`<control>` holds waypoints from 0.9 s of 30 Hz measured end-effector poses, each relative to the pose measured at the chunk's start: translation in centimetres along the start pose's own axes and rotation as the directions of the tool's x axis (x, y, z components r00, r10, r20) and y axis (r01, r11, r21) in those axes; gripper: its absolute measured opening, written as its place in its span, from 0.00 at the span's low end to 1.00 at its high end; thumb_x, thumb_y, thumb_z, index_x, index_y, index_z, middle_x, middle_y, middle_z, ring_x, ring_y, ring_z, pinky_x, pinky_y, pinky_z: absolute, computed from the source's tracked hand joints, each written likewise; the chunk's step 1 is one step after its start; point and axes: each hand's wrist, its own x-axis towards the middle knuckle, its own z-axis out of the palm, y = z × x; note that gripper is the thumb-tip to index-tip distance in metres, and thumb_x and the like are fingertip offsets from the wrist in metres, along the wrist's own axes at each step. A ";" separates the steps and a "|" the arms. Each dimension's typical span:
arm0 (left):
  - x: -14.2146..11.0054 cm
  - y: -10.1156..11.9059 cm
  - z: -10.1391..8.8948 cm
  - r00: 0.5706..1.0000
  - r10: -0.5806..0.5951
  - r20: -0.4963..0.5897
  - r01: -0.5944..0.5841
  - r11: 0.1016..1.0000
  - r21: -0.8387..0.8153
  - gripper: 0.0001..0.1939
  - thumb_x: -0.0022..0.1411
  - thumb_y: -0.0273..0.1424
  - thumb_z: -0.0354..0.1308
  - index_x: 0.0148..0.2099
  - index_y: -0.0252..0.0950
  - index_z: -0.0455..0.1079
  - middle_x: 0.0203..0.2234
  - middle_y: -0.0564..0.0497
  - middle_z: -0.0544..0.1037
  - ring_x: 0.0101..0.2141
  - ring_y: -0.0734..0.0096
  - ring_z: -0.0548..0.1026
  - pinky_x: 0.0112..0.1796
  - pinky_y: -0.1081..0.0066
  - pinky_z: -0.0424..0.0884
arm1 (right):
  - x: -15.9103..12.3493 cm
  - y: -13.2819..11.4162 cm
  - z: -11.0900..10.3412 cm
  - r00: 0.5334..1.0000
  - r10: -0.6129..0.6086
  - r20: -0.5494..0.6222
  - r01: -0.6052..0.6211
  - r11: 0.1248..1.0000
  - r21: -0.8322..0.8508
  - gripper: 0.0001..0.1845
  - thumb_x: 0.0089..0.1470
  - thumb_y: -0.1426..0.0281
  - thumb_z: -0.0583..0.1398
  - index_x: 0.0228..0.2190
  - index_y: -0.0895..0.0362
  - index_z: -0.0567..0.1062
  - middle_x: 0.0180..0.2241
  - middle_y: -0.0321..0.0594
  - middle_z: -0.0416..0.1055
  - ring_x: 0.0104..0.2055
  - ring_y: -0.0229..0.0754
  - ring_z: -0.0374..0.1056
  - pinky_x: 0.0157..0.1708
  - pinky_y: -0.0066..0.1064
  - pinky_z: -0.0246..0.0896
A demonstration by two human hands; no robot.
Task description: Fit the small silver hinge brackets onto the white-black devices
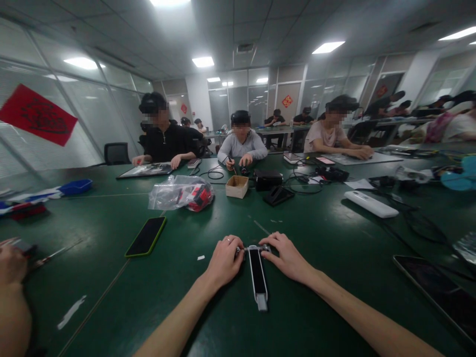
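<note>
Between my hands lies a narrow black strip-shaped piece (259,277) with a white rim, flat on the green table (297,307). Its near end carries a small grey block (262,302). Across its far end runs a short metallic crossbar (251,248). My left hand (226,260) has its fingers closed round the left end of this bar, and a ring shows on one finger. The right end is pinched between the thumb and fingers of my right hand (286,255). My fingers partly hide both bar ends.
A green-edged phone (146,237) lies to the left, a dark tablet-like device (439,287) to the right. Farther off are a plastic bag with red parts (182,192), a small box (237,187), a white case (371,204) and cables. Another person's hand (13,263) is at left.
</note>
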 end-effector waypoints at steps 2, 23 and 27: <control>0.0 0.0 0.1 1.000 0.007 0.002 -0.007 1.000 0.007 0.05 0.60 0.25 0.49 0.37 0.36 0.65 0.37 0.48 0.71 0.39 0.65 0.68 0.39 0.65 0.64 | 0.1 0.1 0.1 1.000 0.003 0.001 -0.003 1.000 0.006 0.13 0.56 0.63 0.57 0.43 0.51 0.73 0.41 0.41 0.67 0.45 0.45 0.61 0.46 0.39 0.56; 0.2 0.1 0.5 0.998 0.062 -0.014 -0.061 0.998 0.033 0.07 0.59 0.21 0.48 0.38 0.36 0.64 0.38 0.47 0.72 0.40 0.65 0.69 0.40 0.65 0.65 | 0.9 0.5 0.1 1.000 0.022 0.018 -0.023 0.996 0.082 0.11 0.51 0.64 0.61 0.37 0.54 0.75 0.37 0.39 0.72 0.39 0.42 0.65 0.41 0.34 0.57; 0.1 0.1 0.5 0.999 0.042 -0.008 -0.042 0.998 0.037 0.07 0.59 0.21 0.48 0.38 0.36 0.63 0.38 0.48 0.71 0.39 0.65 0.68 0.39 0.65 0.64 | 0.8 0.0 0.1 0.999 0.042 -0.017 -0.041 0.996 0.081 0.10 0.51 0.65 0.61 0.36 0.54 0.75 0.36 0.38 0.72 0.37 0.42 0.65 0.38 0.33 0.58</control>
